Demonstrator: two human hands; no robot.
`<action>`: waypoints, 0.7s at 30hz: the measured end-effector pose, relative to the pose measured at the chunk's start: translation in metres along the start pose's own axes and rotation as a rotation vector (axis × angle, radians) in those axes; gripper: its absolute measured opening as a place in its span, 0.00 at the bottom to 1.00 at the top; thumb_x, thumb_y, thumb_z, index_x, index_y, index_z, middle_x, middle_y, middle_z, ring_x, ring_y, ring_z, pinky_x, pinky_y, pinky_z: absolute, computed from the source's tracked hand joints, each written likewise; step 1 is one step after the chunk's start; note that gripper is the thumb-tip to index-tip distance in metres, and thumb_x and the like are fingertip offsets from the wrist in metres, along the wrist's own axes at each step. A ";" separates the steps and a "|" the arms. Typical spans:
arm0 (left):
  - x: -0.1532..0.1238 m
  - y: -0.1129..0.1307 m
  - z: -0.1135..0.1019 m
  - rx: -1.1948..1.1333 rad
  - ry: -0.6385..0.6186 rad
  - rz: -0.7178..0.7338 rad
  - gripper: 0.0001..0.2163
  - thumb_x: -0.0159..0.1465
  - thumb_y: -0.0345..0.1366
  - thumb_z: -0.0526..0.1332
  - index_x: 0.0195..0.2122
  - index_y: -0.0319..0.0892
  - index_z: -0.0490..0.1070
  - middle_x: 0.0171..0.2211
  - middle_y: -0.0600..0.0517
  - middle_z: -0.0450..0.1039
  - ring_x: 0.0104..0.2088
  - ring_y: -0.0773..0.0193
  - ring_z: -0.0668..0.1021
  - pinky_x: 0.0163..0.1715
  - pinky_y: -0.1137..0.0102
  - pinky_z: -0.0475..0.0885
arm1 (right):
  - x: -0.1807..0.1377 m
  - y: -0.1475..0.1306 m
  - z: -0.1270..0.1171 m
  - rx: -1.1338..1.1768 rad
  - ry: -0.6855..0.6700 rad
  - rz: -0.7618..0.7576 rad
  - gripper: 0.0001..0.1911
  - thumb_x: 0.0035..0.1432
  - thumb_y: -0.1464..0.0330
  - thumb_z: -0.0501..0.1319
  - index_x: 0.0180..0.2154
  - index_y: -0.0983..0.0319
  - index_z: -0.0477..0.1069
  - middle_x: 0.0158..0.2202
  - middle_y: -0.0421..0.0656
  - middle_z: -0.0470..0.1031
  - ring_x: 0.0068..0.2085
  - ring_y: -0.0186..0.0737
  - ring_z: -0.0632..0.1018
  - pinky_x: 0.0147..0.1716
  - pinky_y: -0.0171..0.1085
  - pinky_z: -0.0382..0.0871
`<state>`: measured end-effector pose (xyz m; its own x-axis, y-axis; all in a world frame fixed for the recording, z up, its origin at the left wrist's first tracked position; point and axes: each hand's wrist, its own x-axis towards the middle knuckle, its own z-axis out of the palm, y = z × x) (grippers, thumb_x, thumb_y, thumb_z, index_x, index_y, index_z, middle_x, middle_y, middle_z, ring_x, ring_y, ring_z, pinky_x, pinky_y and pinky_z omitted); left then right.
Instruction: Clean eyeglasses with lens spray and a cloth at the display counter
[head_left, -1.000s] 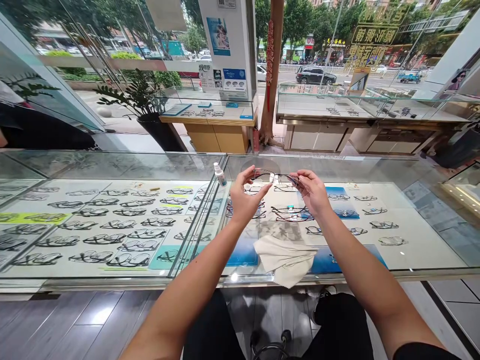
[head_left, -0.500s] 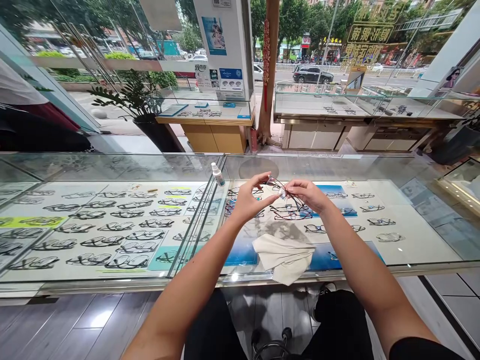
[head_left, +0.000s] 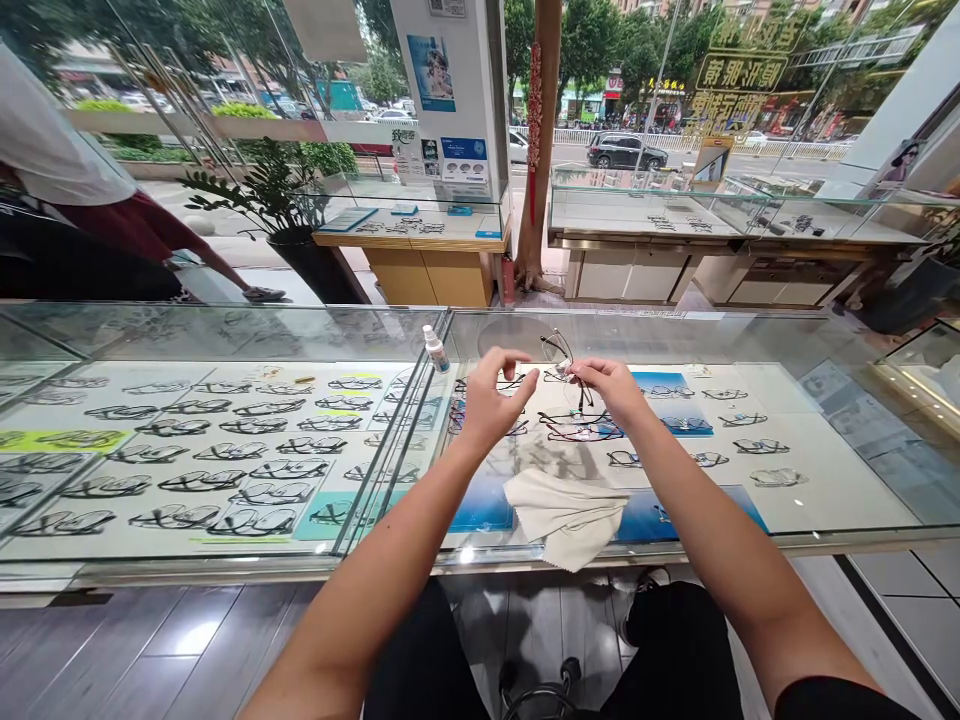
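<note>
We're pinching eyeglasses (head_left: 557, 346) in our right fingers (head_left: 589, 372) above the counter (head_left: 840, 490); our left fingers (head_left: 513, 357) are hovering parted, empty!

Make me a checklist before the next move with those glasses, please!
1. Right grip holding the glasses: ok, fingers pinch the frame.
2. Left grip free: ok, thumb and fingers apart, nothing held.
3. Cloth within reach: ok, likely; on the counter, nearer the person.
4. Cloth smoothed flat: not ok, it's rumpled.
5. Small bottle upright: ok, standing on the glass.
6. Lenses clean: cannot tell, too small.
</note>
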<state>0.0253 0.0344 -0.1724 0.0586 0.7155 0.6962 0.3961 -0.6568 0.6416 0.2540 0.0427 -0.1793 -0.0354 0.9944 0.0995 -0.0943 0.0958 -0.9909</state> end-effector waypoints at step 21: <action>-0.010 0.002 0.015 -0.011 -0.120 -0.301 0.15 0.65 0.50 0.73 0.44 0.46 0.84 0.26 0.57 0.68 0.27 0.64 0.71 0.31 0.67 0.65 | -0.014 -0.005 0.016 0.041 -0.175 -0.106 0.31 0.53 0.44 0.79 0.54 0.51 0.88 0.72 0.45 0.76 0.68 0.57 0.79 0.71 0.54 0.72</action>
<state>0.0393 0.0291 -0.1830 0.0483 0.9007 0.4317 0.4019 -0.4132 0.8171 0.2392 0.0273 -0.1747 -0.1953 0.9557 0.2203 -0.1472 0.1935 -0.9700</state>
